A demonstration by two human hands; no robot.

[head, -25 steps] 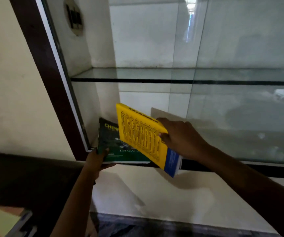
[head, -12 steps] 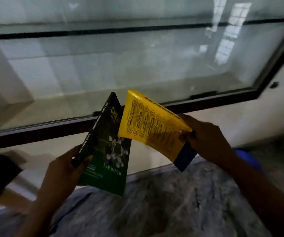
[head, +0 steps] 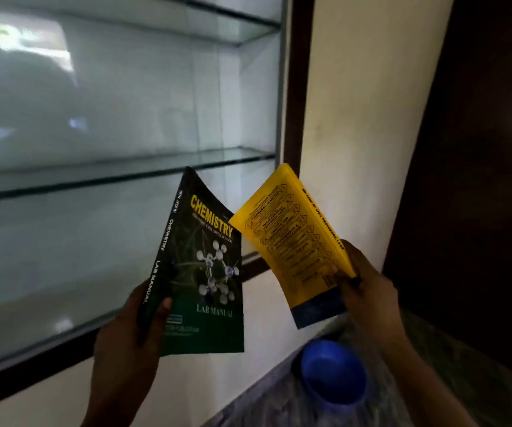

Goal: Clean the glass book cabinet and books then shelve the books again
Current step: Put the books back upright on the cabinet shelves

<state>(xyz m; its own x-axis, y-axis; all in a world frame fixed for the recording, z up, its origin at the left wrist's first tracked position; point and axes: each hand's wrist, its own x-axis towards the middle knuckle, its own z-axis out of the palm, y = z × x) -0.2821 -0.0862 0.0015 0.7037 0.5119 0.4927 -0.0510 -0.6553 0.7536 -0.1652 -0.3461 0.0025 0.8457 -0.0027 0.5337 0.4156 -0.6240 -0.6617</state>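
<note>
My left hand (head: pixel 131 331) grips a dark green chemistry lab manual (head: pixel 208 272) by its spine, holding it upright in front of the glass book cabinet (head: pixel 297 87). My right hand (head: pixel 368 291) pinches a yellow book (head: pixel 294 238) with a blue lower band near its bottom edge; it tilts left, and its top corner nearly touches the green book. Both books hang in the air outside the cabinet. The glass shelves (head: pixel 125 167) behind them hold nothing that I can see.
A blue bowl (head: pixel 334 371) sits on the grey stone floor (head: pixel 279 402) below my right hand. A cream wall strip (head: pixel 356 118) and a dark wooden panel (head: pixel 479 180) stand to the right of the cabinet's dark frame.
Both books have come out of the cabinet's lower shelf and risen in my hands. My view has swung right to the cabinet's right end, bringing the blue bowl into sight.
</note>
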